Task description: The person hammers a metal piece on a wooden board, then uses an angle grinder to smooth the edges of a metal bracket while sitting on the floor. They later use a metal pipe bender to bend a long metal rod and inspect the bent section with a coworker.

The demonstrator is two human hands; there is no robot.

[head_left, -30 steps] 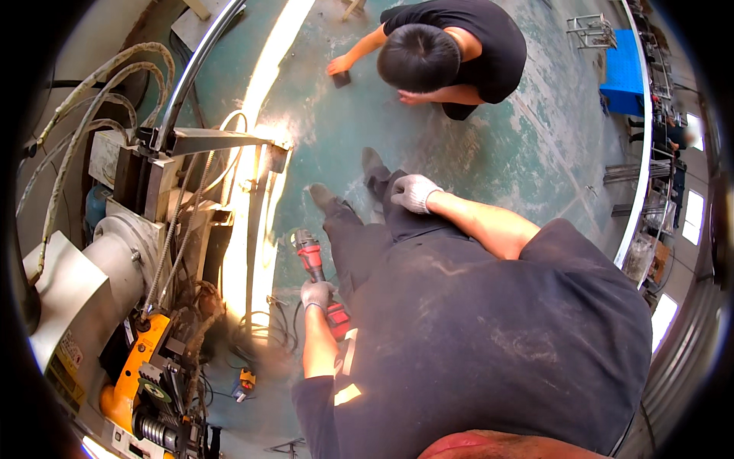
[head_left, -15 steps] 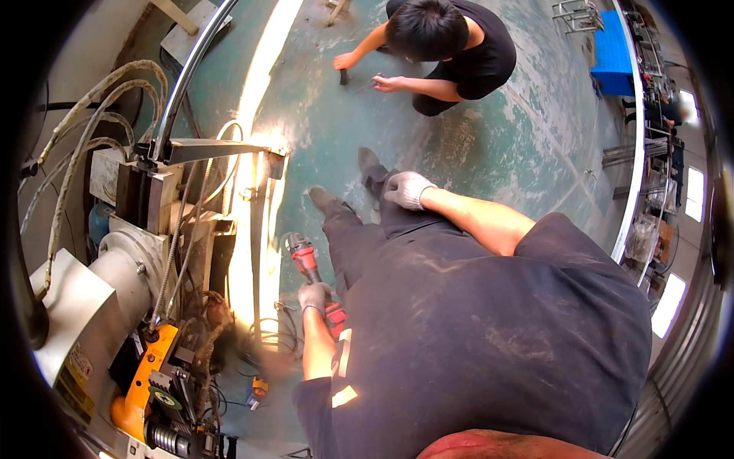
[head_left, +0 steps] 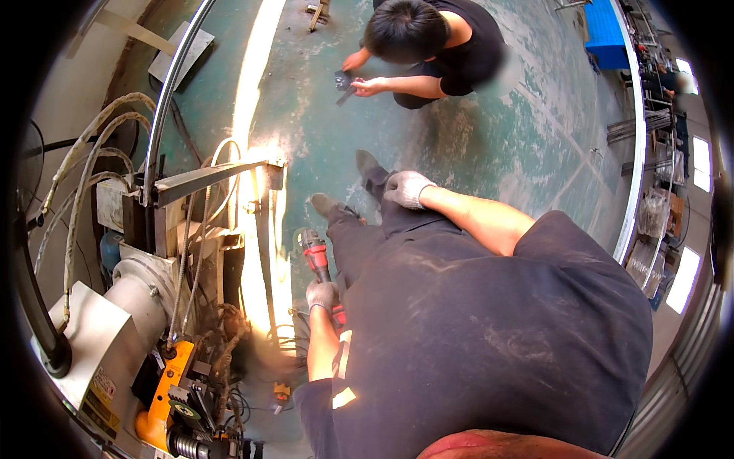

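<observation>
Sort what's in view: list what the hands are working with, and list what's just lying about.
In hand:
- red power tool, gripped by the gloved left hand
- right hand, gloved, resting on the person's own knee

Lying about:
- steel frame
- hoses
- orange machine
- blue crate
- co-worker crouching with a small dark part

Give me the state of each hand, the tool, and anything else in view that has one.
Left hand: gloved, closed around the tool's grip.
Red power tool: held, head pointing away toward the floor.
Right hand: gloved, resting on the knee, holding nothing.
Co-worker: crouched, both hands on a small dark part.
Green floor: scuffed, sunlit strip at left.
</observation>
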